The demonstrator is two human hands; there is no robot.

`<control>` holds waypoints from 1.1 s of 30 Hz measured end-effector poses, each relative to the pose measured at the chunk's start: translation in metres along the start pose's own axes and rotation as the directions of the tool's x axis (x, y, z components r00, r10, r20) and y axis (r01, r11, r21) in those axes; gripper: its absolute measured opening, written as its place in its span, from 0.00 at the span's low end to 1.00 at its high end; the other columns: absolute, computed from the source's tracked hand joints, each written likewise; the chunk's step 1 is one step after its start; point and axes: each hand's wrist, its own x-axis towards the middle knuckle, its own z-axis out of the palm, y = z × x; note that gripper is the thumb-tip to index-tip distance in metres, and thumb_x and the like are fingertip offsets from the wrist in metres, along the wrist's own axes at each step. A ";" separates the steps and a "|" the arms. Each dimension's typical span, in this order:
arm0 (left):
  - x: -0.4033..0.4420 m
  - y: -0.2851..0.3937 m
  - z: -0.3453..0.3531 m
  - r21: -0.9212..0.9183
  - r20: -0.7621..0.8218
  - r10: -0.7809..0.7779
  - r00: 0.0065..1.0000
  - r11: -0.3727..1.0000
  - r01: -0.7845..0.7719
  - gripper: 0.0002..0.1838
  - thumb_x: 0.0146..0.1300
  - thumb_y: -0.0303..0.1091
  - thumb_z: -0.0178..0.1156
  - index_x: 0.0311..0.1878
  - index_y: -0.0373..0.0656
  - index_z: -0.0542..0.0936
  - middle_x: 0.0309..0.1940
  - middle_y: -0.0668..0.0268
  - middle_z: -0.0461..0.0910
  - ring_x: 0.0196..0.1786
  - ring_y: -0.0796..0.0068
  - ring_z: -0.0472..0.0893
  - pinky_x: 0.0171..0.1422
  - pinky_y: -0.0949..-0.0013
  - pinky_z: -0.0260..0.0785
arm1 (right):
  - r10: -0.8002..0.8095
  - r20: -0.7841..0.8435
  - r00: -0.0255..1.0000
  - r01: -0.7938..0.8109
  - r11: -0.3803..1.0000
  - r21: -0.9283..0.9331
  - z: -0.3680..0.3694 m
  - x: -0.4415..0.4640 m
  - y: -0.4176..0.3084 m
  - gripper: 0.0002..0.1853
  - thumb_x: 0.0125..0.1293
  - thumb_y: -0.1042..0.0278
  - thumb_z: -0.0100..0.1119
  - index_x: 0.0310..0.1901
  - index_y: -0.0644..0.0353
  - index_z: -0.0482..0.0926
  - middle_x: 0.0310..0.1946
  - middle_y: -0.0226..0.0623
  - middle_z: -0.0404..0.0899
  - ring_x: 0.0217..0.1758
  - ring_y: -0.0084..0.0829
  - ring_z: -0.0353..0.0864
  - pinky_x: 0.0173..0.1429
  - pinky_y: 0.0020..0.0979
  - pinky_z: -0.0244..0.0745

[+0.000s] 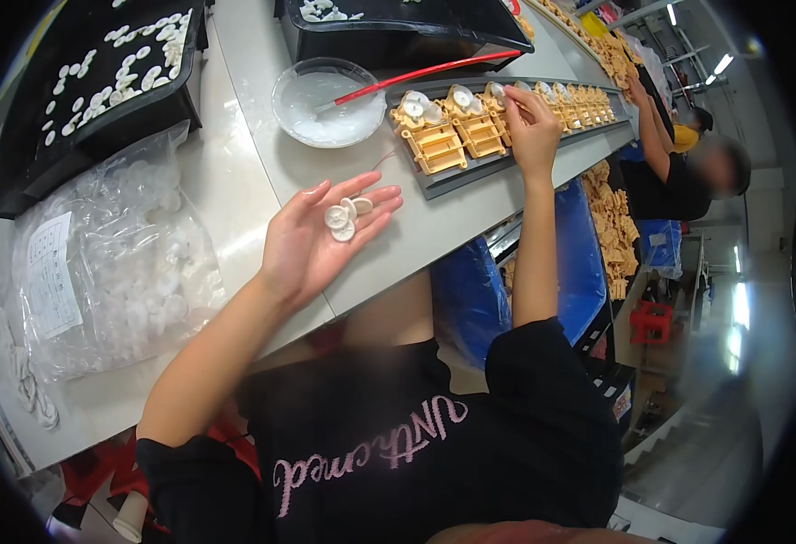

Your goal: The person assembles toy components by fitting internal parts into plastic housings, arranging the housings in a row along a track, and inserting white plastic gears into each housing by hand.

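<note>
My left hand [312,231] is palm up with its fingers stretched out, and several small white plastic wheels [343,218] rest on it. Over the row of yellow plastic housings [436,148], my right hand [534,127] has its fingertips pinched together at a white plastic wheel [498,91] on the third housing. The fingers partly hide that wheel. White round pieces also sit on the other housings, which stand in line on a long grey tray [470,178]. Left of the row is a clear bowl [275,102] of whitish grease, with a red-handled brush [416,79] lying across it.
A black bin [135,122] of white wheels stands at the upper left, and another black bin [398,41] behind the bowl. A clear plastic bag [135,272] of white parts lies left of my arm. More yellow housings [608,231] fill a blue-lined box below the table; a co-worker [679,181] is at the right.
</note>
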 end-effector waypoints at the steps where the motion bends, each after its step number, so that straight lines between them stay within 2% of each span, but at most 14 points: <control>1: 0.000 0.000 0.000 -0.001 0.002 0.000 1.000 1.000 0.000 0.34 0.72 0.44 0.41 0.70 0.25 0.55 0.68 0.39 0.60 0.73 0.51 0.61 0.77 0.58 0.56 | -0.015 -0.008 1.000 0.015 1.000 0.000 0.000 0.000 0.001 0.07 0.62 0.79 0.60 0.41 0.65 0.84 0.39 0.40 0.84 0.40 0.29 0.85 0.45 0.27 0.83; 13: 0.000 0.001 -0.001 0.003 0.003 -0.010 1.000 1.000 0.010 0.34 0.72 0.45 0.42 0.70 0.25 0.55 0.67 0.39 0.60 0.72 0.50 0.61 0.77 0.58 0.56 | -0.094 -0.017 0.995 0.092 0.993 -0.077 0.002 -0.001 -0.002 0.07 0.60 0.81 0.60 0.40 0.66 0.83 0.40 0.40 0.84 0.40 0.30 0.85 0.44 0.27 0.83; 19: 0.000 0.000 -0.001 -0.001 0.001 -0.015 1.000 1.000 0.015 0.34 0.72 0.45 0.42 0.70 0.25 0.55 0.67 0.38 0.60 0.72 0.50 0.61 0.77 0.58 0.56 | -0.099 0.057 0.993 0.106 0.985 -0.137 -0.001 -0.003 -0.001 0.08 0.60 0.80 0.60 0.40 0.64 0.84 0.41 0.39 0.84 0.41 0.34 0.84 0.46 0.29 0.80; 23: 0.000 0.001 -0.002 -0.010 0.007 -0.018 1.000 1.000 0.018 0.34 0.72 0.45 0.42 0.70 0.25 0.55 0.68 0.37 0.58 0.73 0.49 0.60 0.77 0.58 0.56 | -0.184 0.029 0.982 0.185 0.949 -0.255 -0.007 -0.004 -0.007 0.08 0.59 0.78 0.62 0.41 0.61 0.84 0.44 0.38 0.82 0.47 0.34 0.82 0.50 0.33 0.77; 26: 0.000 0.001 -0.003 -0.012 0.015 -0.014 1.000 1.000 0.014 0.34 0.72 0.45 0.42 0.70 0.24 0.55 0.68 0.36 0.58 0.73 0.49 0.60 0.77 0.58 0.57 | -0.184 -0.074 0.980 0.163 0.961 -0.225 -0.010 -0.008 -0.037 0.09 0.58 0.77 0.64 0.41 0.60 0.84 0.44 0.38 0.82 0.48 0.33 0.81 0.51 0.33 0.77; 27: 0.001 0.001 -0.003 -0.015 0.017 -0.013 1.000 1.000 0.013 0.34 0.72 0.45 0.41 0.70 0.24 0.55 0.68 0.36 0.57 0.73 0.48 0.59 0.77 0.58 0.57 | -0.192 -0.065 0.979 0.178 0.968 -0.175 -0.011 -0.010 -0.053 0.10 0.57 0.77 0.66 0.42 0.60 0.85 0.43 0.38 0.81 0.47 0.34 0.81 0.50 0.32 0.77; 30: 0.000 0.001 -0.003 -0.020 0.016 -0.018 1.000 1.000 0.018 0.34 0.73 0.45 0.41 0.70 0.24 0.54 0.68 0.37 0.58 0.73 0.49 0.61 0.77 0.58 0.56 | -0.213 0.132 0.968 0.209 0.977 0.041 -0.008 -0.031 -0.110 0.12 0.56 0.78 0.67 0.43 0.60 0.84 0.43 0.37 0.81 0.46 0.33 0.82 0.51 0.31 0.76; 33: -0.001 0.000 -0.003 -0.022 -0.016 -0.010 1.000 1.000 0.009 0.33 0.73 0.45 0.38 0.69 0.23 0.55 0.67 0.39 0.61 0.72 0.52 0.63 0.77 0.57 0.55 | -0.291 0.348 0.891 0.232 0.952 0.202 0.006 -0.061 -0.158 0.15 0.53 0.78 0.69 0.44 0.59 0.83 0.44 0.36 0.80 0.44 0.34 0.81 0.48 0.32 0.77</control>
